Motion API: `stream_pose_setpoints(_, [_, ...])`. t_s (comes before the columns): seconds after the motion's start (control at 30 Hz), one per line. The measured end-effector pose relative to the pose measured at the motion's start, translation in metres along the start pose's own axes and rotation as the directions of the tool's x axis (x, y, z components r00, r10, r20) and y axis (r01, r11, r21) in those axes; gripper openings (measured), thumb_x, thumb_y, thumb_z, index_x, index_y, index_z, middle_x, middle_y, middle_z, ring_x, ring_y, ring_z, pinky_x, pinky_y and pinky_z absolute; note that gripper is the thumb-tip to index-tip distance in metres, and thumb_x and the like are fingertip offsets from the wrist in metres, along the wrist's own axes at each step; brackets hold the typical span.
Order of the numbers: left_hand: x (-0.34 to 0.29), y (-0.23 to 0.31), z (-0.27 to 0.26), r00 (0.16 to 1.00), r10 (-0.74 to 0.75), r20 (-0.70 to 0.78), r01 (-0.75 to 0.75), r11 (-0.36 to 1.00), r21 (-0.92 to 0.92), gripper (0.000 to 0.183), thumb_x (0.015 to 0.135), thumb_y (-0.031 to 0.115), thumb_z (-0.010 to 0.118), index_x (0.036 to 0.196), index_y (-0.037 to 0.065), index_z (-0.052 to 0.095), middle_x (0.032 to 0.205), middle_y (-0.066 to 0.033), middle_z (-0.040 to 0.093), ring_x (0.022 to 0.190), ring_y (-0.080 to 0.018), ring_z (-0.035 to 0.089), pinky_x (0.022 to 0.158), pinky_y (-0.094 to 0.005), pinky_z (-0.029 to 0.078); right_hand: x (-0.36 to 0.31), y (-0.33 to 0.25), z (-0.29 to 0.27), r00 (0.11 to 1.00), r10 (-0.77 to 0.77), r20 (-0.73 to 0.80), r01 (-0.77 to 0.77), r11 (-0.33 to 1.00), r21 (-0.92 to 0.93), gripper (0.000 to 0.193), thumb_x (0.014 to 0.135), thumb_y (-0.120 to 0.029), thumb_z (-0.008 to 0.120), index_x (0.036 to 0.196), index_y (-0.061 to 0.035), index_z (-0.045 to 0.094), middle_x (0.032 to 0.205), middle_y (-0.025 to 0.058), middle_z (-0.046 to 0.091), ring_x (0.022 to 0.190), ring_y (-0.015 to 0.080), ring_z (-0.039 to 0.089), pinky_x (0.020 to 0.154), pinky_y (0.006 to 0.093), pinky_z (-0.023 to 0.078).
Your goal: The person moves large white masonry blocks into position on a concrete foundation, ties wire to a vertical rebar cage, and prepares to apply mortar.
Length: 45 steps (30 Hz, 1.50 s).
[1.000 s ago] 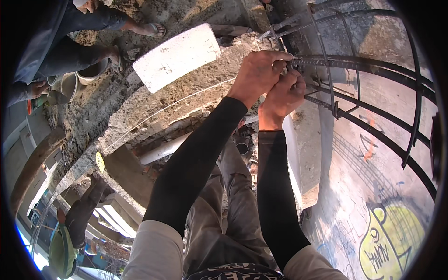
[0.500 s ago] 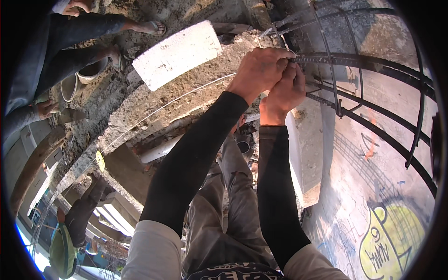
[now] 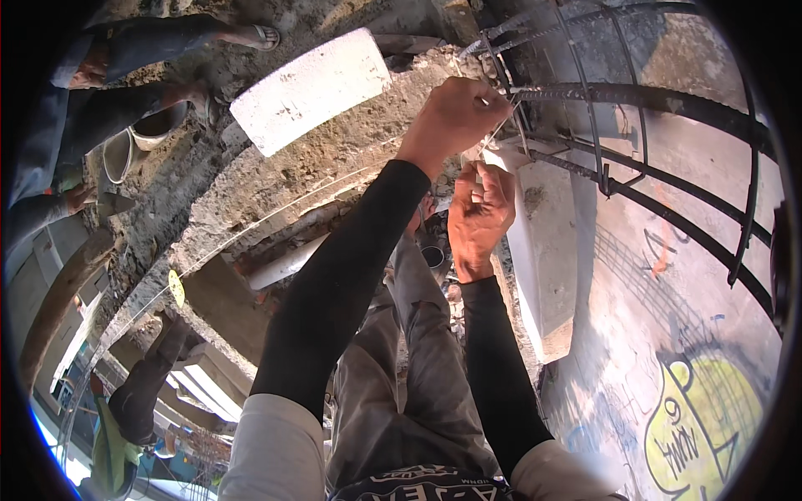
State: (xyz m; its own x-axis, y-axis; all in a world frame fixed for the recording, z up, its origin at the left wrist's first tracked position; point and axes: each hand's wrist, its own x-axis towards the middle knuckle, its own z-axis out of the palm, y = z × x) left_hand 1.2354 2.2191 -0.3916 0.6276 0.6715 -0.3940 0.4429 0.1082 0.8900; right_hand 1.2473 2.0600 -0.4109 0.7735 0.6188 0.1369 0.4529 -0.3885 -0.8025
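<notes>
A thin pale string [image 3: 251, 219] runs along the rough masonry ledge [image 3: 219, 196] toward my hands. My left hand [image 3: 462, 119] is closed beside the end of a dark ribbed steel bar [image 3: 558, 94], its fingers pinched together. Below it my right hand [image 3: 482, 219] is also closed, thumb and fingertips pressed together. A short pale strand of string slants between the two hands, by a thin upright steel tie [image 3: 520, 117]. What lies inside the fingers is mostly hidden.
A cage of bent steel bars [image 3: 660, 188] spans the right, before a painted wall [image 3: 626, 334]. A white block [image 3: 311, 90] lies on the ledge. Buckets [image 3: 159, 125] and another person's legs [image 3: 159, 42] are at upper left; a yellow disc [image 3: 176, 288] hangs on the string.
My right hand has dropped down and left, away from the steel bar and my left hand. The left hand has shifted slightly up and left. A strand now shows between them.
</notes>
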Motion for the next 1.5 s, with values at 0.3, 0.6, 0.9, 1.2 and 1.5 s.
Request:
stream_pose_setpoints(0.3, [0.000, 0.002, -0.008, 0.957, -0.046, 0.288, 0.157, 0.913, -0.376, 0.033, 0.099, 0.026, 0.069, 0.117, -0.002, 0.072, 0.098, -0.0069, 0.078, 0.074, -0.0091, 0.066, 0.065, -0.0253, 0.054, 0.052, -0.038, -0.043, 0.976, -0.120, 0.183, 0.122, 0.993, 0.001, 0.017, 0.094, -0.013, 0.070, 0.108, -0.0019, 0.070, 0.090, 0.0121, 0.073, 0.075, 0.0265, 0.073, 0.067, 0.0328, 0.059])
stream_pose_setpoints(0.6, [-0.013, -0.028, 0.003, 0.979, 0.087, 0.186, 0.022, 0.856, -0.516, 0.034, 0.099, 0.020, 0.062, 0.121, -0.004, 0.070, 0.090, -0.0045, 0.072, 0.082, -0.0121, 0.067, 0.072, -0.0288, 0.055, 0.104, -0.045, -0.024, 0.848, 0.348, 0.400, -0.487, 0.811, 0.326, 0.032, 0.106, -0.021, 0.059, 0.125, 0.0034, 0.066, 0.086, 0.0082, 0.073, 0.077, 0.0101, 0.069, 0.065, 0.0254, 0.055])
stream_pose_setpoints(0.9, [-0.017, -0.051, 0.023, 0.992, 0.047, 0.114, 0.057, 0.645, -0.762, 0.022, 0.099, 0.014, 0.066, 0.110, -0.005, 0.071, 0.103, -0.0115, 0.073, 0.090, -0.0179, 0.071, 0.081, -0.0323, 0.059, 0.079, -0.061, -0.040, 0.946, -0.120, 0.301, 0.122, 0.992, 0.014, 0.030, 0.105, -0.016, 0.056, 0.124, 0.0045, 0.068, 0.096, 0.0156, 0.076, 0.080, 0.0207, 0.074, 0.067, 0.0303, 0.057])
stream_pose_setpoints(1.2, [-0.009, -0.026, 0.024, 0.929, -0.200, 0.312, 0.367, 0.384, -0.847, 0.020, 0.099, 0.019, 0.061, 0.088, 0.003, 0.068, 0.085, -0.0053, 0.065, 0.070, -0.0161, 0.060, 0.063, -0.0323, 0.049, 0.090, -0.033, -0.027, 0.814, 0.459, 0.356, -0.516, 0.853, 0.079, 0.036, 0.109, -0.019, 0.053, 0.134, 0.0045, 0.064, 0.094, 0.0075, 0.072, 0.071, 0.0115, 0.067, 0.059, 0.0265, 0.057])
stream_pose_setpoints(1.5, [0.004, -0.003, -0.007, 0.899, -0.297, 0.322, 0.431, 0.730, -0.530, 0.013, 0.089, 0.027, 0.064, 0.086, 0.015, 0.067, 0.083, 0.0058, 0.055, 0.071, -0.0078, 0.047, 0.055, -0.0268, 0.032, 0.093, -0.035, -0.018, 0.679, 0.571, 0.460, -0.732, 0.567, 0.377, 0.033, 0.105, -0.034, 0.063, 0.112, -0.0025, 0.069, 0.088, 0.0026, 0.066, 0.059, 0.0066, 0.057, 0.047, 0.0212, 0.042])
